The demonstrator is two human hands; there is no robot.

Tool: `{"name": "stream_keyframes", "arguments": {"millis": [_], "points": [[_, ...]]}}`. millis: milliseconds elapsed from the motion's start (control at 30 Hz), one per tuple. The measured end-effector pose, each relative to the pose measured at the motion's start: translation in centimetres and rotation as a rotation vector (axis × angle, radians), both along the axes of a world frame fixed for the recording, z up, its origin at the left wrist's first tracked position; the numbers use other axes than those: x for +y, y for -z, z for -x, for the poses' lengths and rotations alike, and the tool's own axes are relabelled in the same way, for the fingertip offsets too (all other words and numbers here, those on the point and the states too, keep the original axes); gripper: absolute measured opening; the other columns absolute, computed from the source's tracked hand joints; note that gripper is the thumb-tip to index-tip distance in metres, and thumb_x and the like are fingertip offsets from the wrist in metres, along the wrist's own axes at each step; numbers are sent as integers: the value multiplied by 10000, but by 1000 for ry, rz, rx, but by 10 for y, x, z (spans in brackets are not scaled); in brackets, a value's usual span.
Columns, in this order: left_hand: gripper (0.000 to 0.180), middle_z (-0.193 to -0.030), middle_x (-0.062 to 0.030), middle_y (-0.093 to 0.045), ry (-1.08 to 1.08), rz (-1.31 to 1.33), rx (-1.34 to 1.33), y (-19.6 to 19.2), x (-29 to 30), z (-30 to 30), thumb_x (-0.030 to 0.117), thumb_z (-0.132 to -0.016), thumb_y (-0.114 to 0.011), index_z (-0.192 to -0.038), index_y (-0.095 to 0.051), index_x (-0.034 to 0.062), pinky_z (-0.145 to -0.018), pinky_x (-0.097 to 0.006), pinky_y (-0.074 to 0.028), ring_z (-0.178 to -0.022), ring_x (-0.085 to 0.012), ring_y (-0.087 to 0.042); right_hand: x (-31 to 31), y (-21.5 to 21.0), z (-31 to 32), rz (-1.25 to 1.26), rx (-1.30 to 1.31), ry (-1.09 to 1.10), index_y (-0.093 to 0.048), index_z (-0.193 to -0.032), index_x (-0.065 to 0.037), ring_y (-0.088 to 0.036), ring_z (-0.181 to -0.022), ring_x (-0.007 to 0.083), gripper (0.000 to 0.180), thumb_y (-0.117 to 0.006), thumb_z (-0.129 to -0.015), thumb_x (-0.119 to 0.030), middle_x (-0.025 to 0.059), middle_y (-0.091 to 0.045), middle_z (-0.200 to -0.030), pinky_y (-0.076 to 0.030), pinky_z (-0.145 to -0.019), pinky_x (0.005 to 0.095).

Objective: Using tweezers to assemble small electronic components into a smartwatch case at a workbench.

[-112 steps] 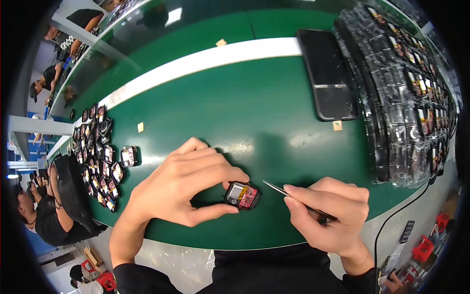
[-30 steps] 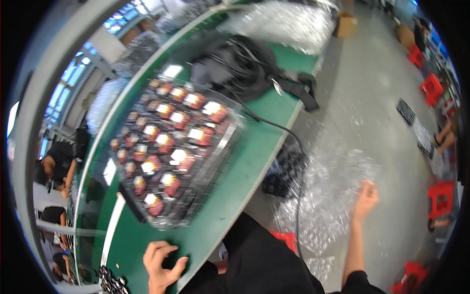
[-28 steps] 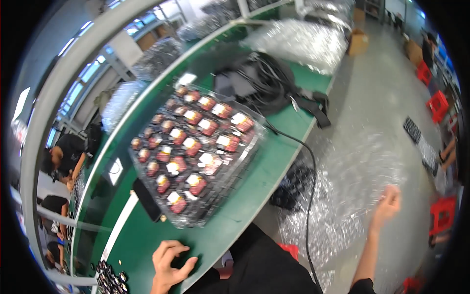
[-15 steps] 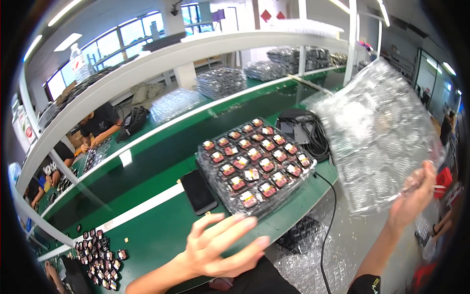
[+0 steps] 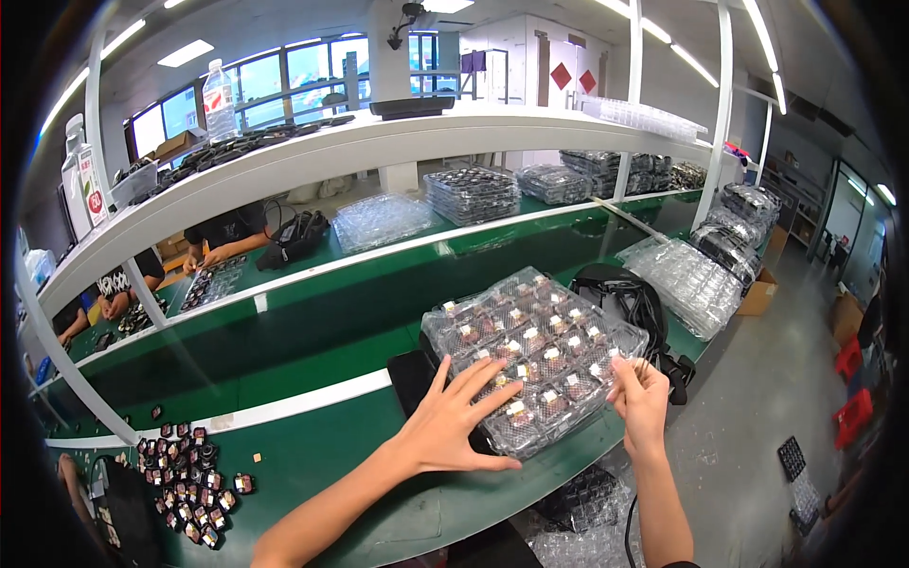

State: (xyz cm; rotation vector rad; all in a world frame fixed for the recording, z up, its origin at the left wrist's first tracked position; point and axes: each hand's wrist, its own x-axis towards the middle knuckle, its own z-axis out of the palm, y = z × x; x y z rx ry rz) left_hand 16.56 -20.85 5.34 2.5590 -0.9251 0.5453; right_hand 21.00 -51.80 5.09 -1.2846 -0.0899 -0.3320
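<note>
Two hands are laid on a clear plastic tray (image 5: 535, 364) of small parts on the green bench (image 5: 312, 454). The left hand (image 5: 454, 426) is spread flat; the right hand (image 5: 639, 398) pinches its edge. Thin, bendy plastic is best held at both edges.

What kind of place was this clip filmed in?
Likely an electronics assembly line: long green workbench, stacked clear plastic trays, a filled tray under both hands, small parts piled at left.

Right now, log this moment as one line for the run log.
left hand: flat on clear tray stack | right hand: gripping stack's right edge | stack: on green bench | loose parts pile: far left
</note>
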Motion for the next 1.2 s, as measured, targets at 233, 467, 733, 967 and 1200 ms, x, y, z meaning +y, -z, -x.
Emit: {"name": "stream_keyframes", "arguments": {"millis": [233,467,733,967,1200], "points": [[1107,-1743,-184,-430,62,30,85,2,12,-29,781,-720,-899,-1601,-592,185,-1328,-764,-129,-1647,-430,-356,-23,20,4,470,103,144,-567,-607,-64,-404,-506,11,560,-845,-1037,-290,-46,-551,-594,-271,-487,255],[1155,-1784,-172,-367,71,87,49,1,19,-32,773,-699,-915,-1647,-554,220,-1331,-769,-109,-1689,-430,-258,-70,31,21,416,16,377,-684,-1051,-69,-383,-609,6,185,-762,-1090,-232,-90,-461,-718,-247,-528,237],[1047,-1792,-162,-377,131,94,-15,11,32,-18,749,-815,-850,-1676,-530,245,-1320,-773,-130,-1677,-425,-290,-180,259,162,269,364,546,-560,-873,-178,-365,-534,10,279,-679,-1105,-275,-110,-420,-696,-278,-461,226],[1083,-1789,-213,-346,73,138,-25,19,47,-14,754,-880,-793,-1732,-421,198,-1318,-768,-144,-1677,-438,-284,20,172,255,765,629,-31,-642,-914,13,-476,-745,124,319,-725,-1089,-240,44,-571,-783,-437,-679,354],[744,-1697,-220,-481,-302,38,-44,13,155,79,482,-967,-837,-1582,-601,134,-1277,-588,-382,-1550,-437,-479,71,65,187,666,151,-284,-706,-1319,-39,-443,-707,55,227,-731,-1100,-92,-46,-509,-812,-394,-636,248]]}}
